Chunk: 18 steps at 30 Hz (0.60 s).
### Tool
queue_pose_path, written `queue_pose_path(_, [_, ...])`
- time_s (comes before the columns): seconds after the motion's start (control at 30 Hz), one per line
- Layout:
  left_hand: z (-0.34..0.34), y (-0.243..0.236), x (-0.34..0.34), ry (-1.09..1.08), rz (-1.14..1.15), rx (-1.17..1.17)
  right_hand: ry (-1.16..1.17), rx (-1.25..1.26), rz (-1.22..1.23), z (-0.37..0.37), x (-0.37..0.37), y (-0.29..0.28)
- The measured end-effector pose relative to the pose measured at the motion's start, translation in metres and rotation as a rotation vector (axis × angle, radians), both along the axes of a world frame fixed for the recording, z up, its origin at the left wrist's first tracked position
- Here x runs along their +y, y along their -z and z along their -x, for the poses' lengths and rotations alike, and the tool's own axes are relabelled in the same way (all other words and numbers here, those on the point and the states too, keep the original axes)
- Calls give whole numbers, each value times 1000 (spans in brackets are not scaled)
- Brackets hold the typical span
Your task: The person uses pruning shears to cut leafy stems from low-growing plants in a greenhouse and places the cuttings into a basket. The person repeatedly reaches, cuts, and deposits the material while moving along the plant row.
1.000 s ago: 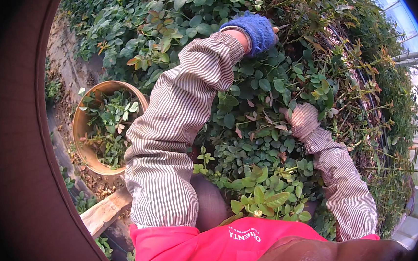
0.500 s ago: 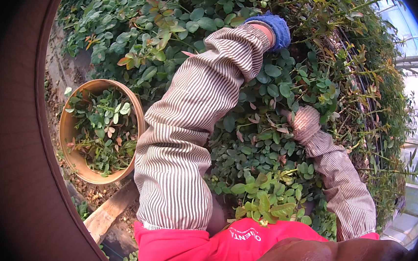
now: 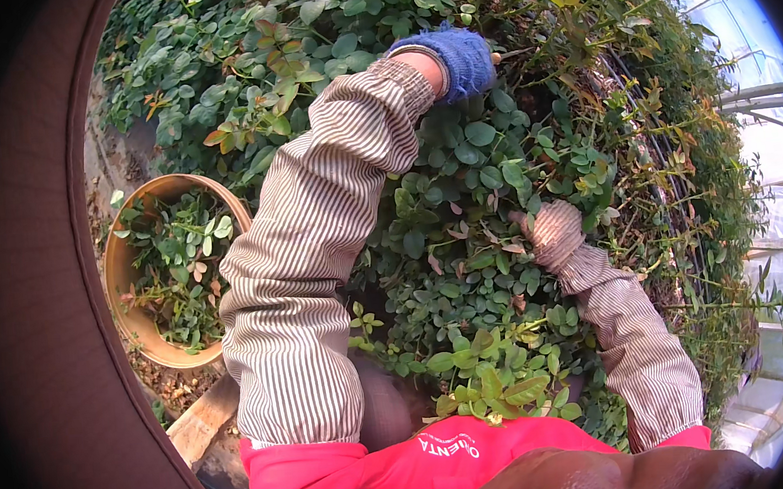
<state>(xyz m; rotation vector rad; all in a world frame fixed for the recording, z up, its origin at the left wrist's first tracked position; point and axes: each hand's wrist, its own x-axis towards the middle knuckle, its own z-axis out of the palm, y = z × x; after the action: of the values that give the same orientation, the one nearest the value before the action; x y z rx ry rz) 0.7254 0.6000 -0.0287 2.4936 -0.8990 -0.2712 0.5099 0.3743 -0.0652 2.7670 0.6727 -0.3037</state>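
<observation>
My left hand [image 3: 458, 61], in a frayed blue glove, reaches into the leafy green bushes [image 3: 427, 232] at the upper middle. A bare fingertip pokes out at its right side beside a thin stem, and the fingers curl down out of sight. Lower and to the right, my right hand [image 3: 554, 235] wears a pale pinkish glove and is closed low among the leaves. One of its fingertips points left, and foliage covers whatever lies in its grasp. A tan round bucket [image 3: 125, 307] to the left holds cut leafy stems [image 3: 187, 270].
A wooden plank [image 3: 202, 425] lies on the soil below the bucket. Dense thorny-looking stems [image 3: 672, 186] and dark lines run along the right. Behind them is clear plastic sheeting [image 3: 776, 168] on a pipe frame [image 3: 761, 96]. Leaves also press against my red shirt [image 3: 482, 458].
My left hand has shifted left along the bushes, its fingertip now showing. My right hand keeps about the same place among the leaves. The whole view has moved slightly.
</observation>
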Motion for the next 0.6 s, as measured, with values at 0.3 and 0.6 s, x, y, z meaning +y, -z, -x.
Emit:
queue_pose_path(0.3, [-39, -3, -1, -86, -83, -111, 24, 39, 31, -2, -4, 4])
queue_pose_path(0.6, [-67, -15, -26, -28, -82, -189, -20, 12, -28, -1, -4, 0])
